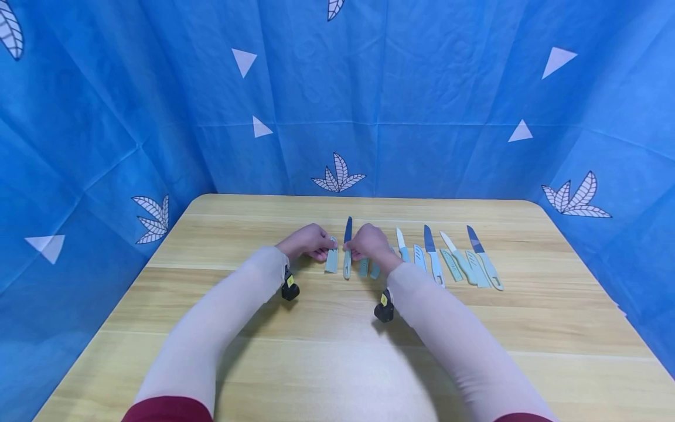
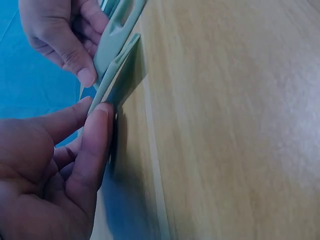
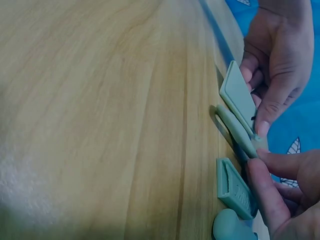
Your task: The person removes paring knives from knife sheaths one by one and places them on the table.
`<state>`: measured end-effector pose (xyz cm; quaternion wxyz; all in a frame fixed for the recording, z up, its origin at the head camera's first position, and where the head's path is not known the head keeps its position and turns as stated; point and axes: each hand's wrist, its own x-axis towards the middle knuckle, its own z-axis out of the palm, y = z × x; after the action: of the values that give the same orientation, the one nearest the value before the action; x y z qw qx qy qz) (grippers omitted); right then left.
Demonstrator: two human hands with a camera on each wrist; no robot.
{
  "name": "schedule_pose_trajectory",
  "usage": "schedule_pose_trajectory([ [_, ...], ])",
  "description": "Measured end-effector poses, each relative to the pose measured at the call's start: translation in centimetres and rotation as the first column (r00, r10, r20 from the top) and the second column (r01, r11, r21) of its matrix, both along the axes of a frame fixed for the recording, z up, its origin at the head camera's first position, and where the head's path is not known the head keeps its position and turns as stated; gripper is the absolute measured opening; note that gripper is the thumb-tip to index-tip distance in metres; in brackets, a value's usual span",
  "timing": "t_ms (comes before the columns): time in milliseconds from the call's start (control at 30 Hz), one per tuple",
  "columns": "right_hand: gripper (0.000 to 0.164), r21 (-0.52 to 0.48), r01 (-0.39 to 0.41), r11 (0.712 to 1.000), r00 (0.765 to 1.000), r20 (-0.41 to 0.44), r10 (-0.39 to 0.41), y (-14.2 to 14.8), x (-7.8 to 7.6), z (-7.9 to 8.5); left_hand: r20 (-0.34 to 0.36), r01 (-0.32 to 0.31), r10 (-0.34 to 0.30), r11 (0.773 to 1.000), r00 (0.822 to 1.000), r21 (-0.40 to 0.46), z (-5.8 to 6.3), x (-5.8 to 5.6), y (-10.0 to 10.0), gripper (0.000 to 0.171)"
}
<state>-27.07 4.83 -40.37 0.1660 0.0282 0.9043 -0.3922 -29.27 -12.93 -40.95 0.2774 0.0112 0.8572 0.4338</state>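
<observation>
My left hand (image 1: 312, 239) pinches a pale green knife sheath (image 1: 331, 262) by its far end, between thumb and fingers. Just to its right, my right hand (image 1: 371, 240) pinches a knife (image 1: 347, 268) near where the handle meets the blade. The knife's dark blade (image 1: 348, 227) points away from me. In the right wrist view, the sheath (image 3: 239, 95) and the knife's handle (image 3: 235, 127) are side by side, both a little tilted. Another sheath (image 3: 235, 187) lies beside my right fingers, with a rounded green handle (image 3: 230, 225) next to it.
Right of my right hand, several knives and sheaths lie in a row, among them a white-bladed knife (image 1: 401, 240), a dark-bladed knife (image 1: 433, 258) and a sheath (image 1: 451, 265). The wooden table (image 1: 337, 363) extends toward me. A blue curtain (image 1: 369, 88) hangs behind its far edge.
</observation>
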Motion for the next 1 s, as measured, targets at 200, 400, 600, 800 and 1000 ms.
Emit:
schedule_pose_trajectory([
  [200, 0.02, 0.085, -0.004, 0.996, 0.999, -0.046, 0.008, -0.2, 0.2, 0.2, -0.057, 0.007, -0.011, 0.997, 0.998, -0.076, 0.3, 0.7, 0.4, 0.021],
  [400, 0.022, 0.158, -0.021, 0.987, 0.996, -0.078, 0.034, -0.5, 0.2, 0.4, -0.104, 0.024, -0.038, 0.99, 0.994, -0.14, 0.6, 1.1, 0.5, 0.023],
  [600, 0.026, 0.167, -0.035, 0.985, 0.994, -0.1, 0.052, -0.2, 0.2, 0.5, -0.118, 0.037, -0.051, 0.992, 0.992, -0.12, 0.7, 1.1, 0.4, 0.023],
  [800, 0.031, 0.126, -0.067, 0.99, 0.991, -0.105, 0.08, 0.5, 0.1, 0.3, -0.132, 0.04, -0.054, 0.993, 0.99, -0.108, 0.6, 1.0, -0.2, 0.024],
  [1000, 0.036, 0.051, -0.059, 0.997, 0.996, -0.066, 0.063, 1.1, -0.2, 0.3, -0.098, 0.055, -0.062, 0.996, 0.993, -0.076, 1.1, 1.0, -0.5, 0.026],
])
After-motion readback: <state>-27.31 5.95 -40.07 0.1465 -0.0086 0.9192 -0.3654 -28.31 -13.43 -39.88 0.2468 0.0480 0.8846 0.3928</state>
